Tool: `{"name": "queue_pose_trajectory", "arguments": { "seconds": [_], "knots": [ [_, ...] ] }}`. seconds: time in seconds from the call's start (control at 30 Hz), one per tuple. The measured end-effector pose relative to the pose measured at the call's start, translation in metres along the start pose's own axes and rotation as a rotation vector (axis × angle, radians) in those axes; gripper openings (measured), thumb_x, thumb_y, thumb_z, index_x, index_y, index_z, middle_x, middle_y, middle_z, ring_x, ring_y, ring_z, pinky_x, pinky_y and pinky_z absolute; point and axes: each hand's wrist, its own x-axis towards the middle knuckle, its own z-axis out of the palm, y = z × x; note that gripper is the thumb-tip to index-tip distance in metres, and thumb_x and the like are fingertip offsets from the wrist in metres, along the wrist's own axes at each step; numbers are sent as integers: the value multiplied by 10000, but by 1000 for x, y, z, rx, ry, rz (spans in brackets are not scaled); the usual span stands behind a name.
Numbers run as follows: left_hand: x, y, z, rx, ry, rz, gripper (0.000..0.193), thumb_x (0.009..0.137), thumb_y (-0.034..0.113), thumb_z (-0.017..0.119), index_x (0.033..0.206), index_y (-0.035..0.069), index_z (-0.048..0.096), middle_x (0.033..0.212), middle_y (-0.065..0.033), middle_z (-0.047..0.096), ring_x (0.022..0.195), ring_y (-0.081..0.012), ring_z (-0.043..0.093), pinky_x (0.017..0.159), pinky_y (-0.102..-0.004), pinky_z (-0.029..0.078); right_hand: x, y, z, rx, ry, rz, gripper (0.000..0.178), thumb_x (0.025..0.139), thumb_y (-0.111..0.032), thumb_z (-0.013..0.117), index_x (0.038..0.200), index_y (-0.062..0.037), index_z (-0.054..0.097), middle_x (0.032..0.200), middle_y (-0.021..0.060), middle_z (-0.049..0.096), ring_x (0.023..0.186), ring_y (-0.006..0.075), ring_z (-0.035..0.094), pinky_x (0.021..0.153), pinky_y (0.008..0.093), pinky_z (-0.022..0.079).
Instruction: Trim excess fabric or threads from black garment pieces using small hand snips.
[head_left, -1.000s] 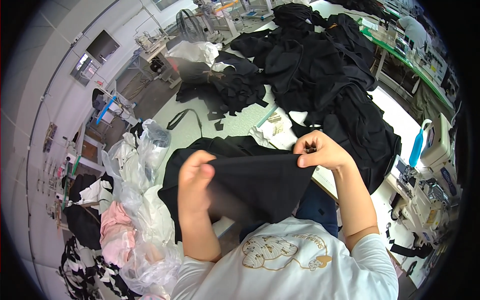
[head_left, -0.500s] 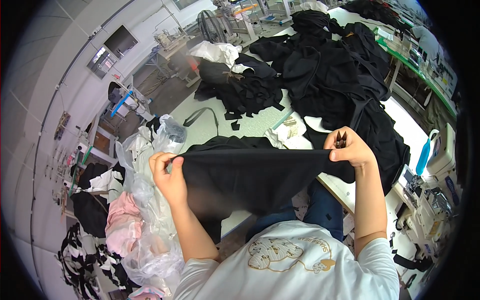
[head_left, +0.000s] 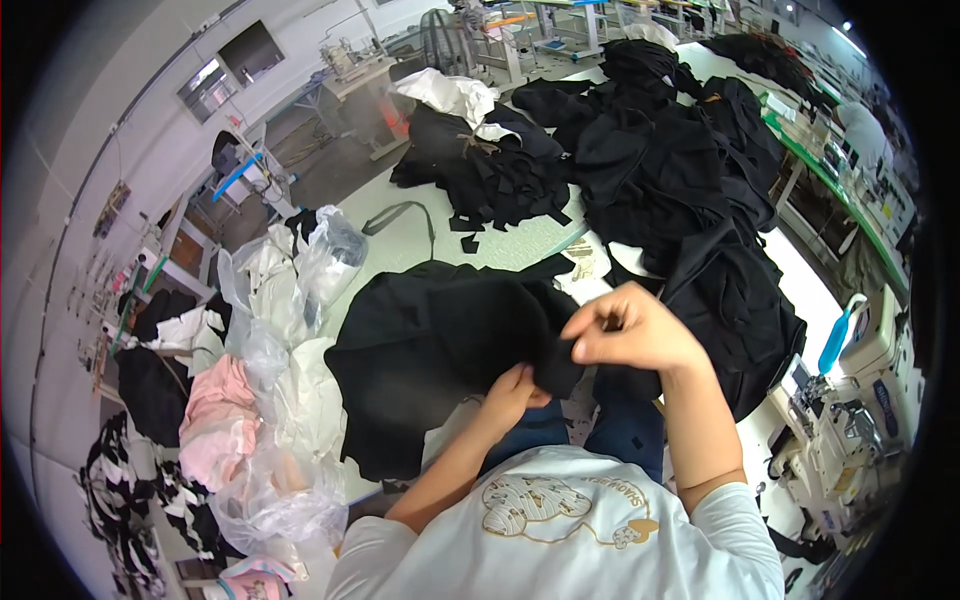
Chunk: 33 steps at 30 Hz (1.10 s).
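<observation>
A black piece of cloth (head_left: 430, 340) lies spread over the table's near edge and hangs down in front of me. My left hand (head_left: 513, 398) is closed on its right-hand part, low and close to my body. Just above and to the right, my right hand (head_left: 640, 332) pinches the same cloth at its right edge between thumb and forefinger. The cloth is bunched between both hands. Whether the right palm still holds the dark pointed tool is hidden.
On the pale table (head_left: 395, 240) are a large heap of black cloth (head_left: 655, 165) and a pile of black scraps (head_left: 490, 175) beyond. Clear plastic bags (head_left: 325, 265) and pink cloth (head_left: 225, 410) lie left. A sewing machine (head_left: 865, 340) stands right.
Half a second ago both hands held the cloth stretched wide. The left hand has come right and down, the right hand left and slightly down, and the cloth's taut edge has gone slack.
</observation>
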Motion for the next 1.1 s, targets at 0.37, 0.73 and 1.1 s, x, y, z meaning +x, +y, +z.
{"name": "queue_pose_trajectory", "arguments": {
  "seconds": [0.37, 0.73, 1.1],
  "knots": [
    [12, 86, -63, -422, -232, 545, 358, 1020, 259, 441, 1298, 52, 532, 1288, -107, 588, 1130, -238, 589, 976, -389, 482, -56, -17, 44, -598, 188, -571, 342, 631, 18, 740, 965, -56, 729, 671, 39, 575, 582, 182, 582, 510, 308, 441],
    [-96, 113, -88, -849, -290, 721, 399, 1015, 307, 427, 1313, 63, 533, 1310, -101, 577, 1180, -265, 560, 1032, -437, 441, -43, 19, 36, -923, 716, -1055, 352, 611, -89, 719, 957, -30, 692, 716, 16, 553, 513, 146, 517, 425, 276, 372],
    [-67, 128, -64, -1464, -380, 441, 501, 1037, 455, 361, 1238, 57, 590, 1127, -60, 649, 949, -163, 599, 891, -339, 509, -29, 28, 45, -960, 614, -1038, 431, 559, -132, 621, 965, -34, 727, 694, 1, 494, 507, 111, 467, 409, 251, 337]
  ]
}}
